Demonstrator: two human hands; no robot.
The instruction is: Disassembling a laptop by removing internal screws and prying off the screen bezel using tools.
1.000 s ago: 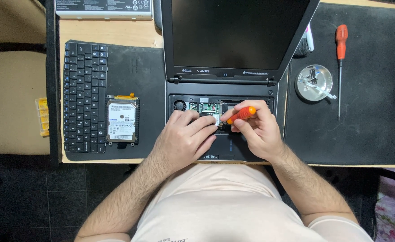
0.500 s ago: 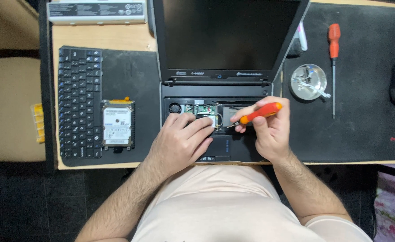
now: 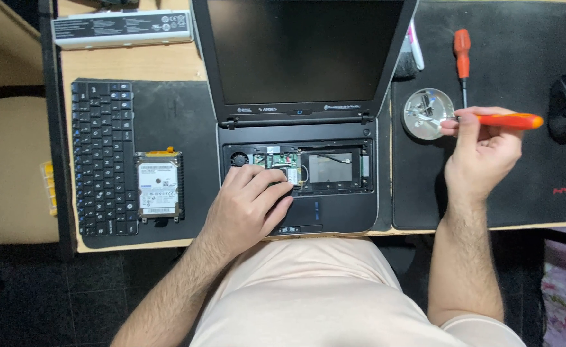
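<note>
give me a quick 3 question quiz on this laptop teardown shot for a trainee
1. True or false: the right hand holds the orange screwdriver.
2. Where does the left hand rest? A) on the keyboard B) on the open laptop C) on the hard drive
3. What round thing lies by the screwdriver's tip?

Key: 1 true. 2 B. 3 the small metal dish.
</note>
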